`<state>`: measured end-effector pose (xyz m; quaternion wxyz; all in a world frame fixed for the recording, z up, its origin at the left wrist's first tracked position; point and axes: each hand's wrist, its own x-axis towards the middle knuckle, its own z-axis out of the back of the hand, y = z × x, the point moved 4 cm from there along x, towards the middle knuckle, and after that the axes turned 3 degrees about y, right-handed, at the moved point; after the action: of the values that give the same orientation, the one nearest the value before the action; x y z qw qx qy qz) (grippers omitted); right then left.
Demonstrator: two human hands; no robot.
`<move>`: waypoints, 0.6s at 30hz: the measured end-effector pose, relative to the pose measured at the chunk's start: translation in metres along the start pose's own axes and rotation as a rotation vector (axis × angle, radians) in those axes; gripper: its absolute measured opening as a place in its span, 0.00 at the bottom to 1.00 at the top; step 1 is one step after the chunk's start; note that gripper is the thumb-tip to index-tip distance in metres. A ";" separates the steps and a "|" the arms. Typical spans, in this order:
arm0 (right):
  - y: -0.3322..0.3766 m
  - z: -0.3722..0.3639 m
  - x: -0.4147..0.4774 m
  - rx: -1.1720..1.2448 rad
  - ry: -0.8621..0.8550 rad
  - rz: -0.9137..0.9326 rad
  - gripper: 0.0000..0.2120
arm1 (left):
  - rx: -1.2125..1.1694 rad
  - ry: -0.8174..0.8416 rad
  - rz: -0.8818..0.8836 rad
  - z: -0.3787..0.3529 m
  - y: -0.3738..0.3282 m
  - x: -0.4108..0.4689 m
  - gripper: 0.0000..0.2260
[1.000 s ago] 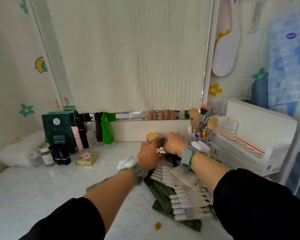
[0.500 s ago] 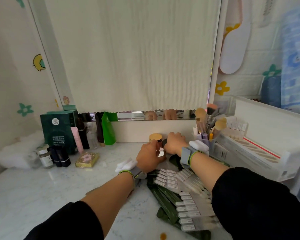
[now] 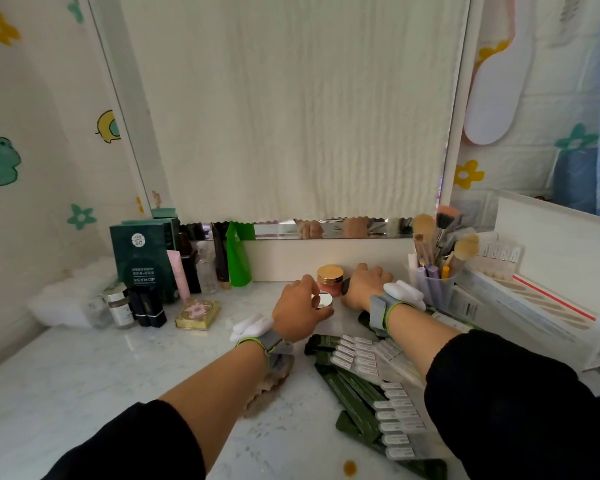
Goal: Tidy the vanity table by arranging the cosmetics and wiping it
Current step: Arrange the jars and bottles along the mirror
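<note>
On the white marble vanity top, a pink jar with a gold lid stands by the mirror's base. My left hand is just in front of it and pinches a small round silver-topped item at the fingertips. To the jar's right, my right hand curls around a dark round thing that is mostly hidden. A fan of green and white sachets lies under my right forearm.
At back left are a dark green box, a green bottle, black lipsticks and a gold compact. A brush cup and a white box fill the right. A brownish cloth lies under my left wrist.
Both hands were bunched around the gold-lidded jar. Now they have parted, the jar stands free between them, and my left hand has drawn back with the silver-topped item showing.
</note>
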<state>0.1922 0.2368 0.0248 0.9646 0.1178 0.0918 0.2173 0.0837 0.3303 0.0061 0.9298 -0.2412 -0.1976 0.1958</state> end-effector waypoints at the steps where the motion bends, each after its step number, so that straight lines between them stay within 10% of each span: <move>1: 0.000 0.001 -0.002 0.004 -0.007 0.001 0.28 | 0.003 0.001 0.001 0.002 0.000 -0.001 0.16; 18: 0.080 -0.014 -0.052 0.104 0.062 0.298 0.36 | 0.120 -0.077 0.132 0.057 0.057 -0.035 0.17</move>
<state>0.1110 0.2861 0.0395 0.9110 0.1731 0.1139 0.3565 0.0129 0.3813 0.0125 0.9193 -0.1897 -0.2048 0.2773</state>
